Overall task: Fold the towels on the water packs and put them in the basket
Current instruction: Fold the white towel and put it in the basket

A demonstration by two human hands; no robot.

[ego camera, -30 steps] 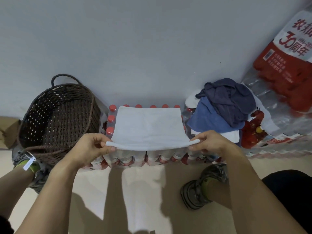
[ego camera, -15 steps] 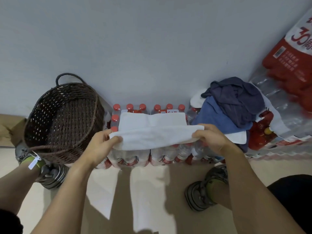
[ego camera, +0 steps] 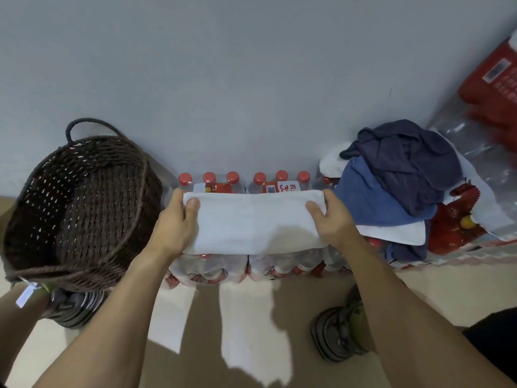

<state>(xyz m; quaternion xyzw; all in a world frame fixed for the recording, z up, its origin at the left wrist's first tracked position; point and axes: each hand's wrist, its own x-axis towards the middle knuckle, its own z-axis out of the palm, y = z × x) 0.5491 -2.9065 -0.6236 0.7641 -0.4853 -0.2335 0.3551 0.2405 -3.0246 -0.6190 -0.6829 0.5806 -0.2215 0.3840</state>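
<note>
Fingers of left hand (ego camera: 174, 225) and right hand (ego camera: 333, 222) pinch the folded white towel (ego camera: 253, 222) — it hides most red-capped water packs (ego camera: 251, 268) beneath.

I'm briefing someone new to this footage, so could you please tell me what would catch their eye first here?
First, the white towel at centre, lying folded on the water packs, with the left hand and right hand gripping its ends. Next, the dark wicker basket on the left, with no towel visible inside. Last, the towel pile of blue and navy cloth heaped on the right.
</note>
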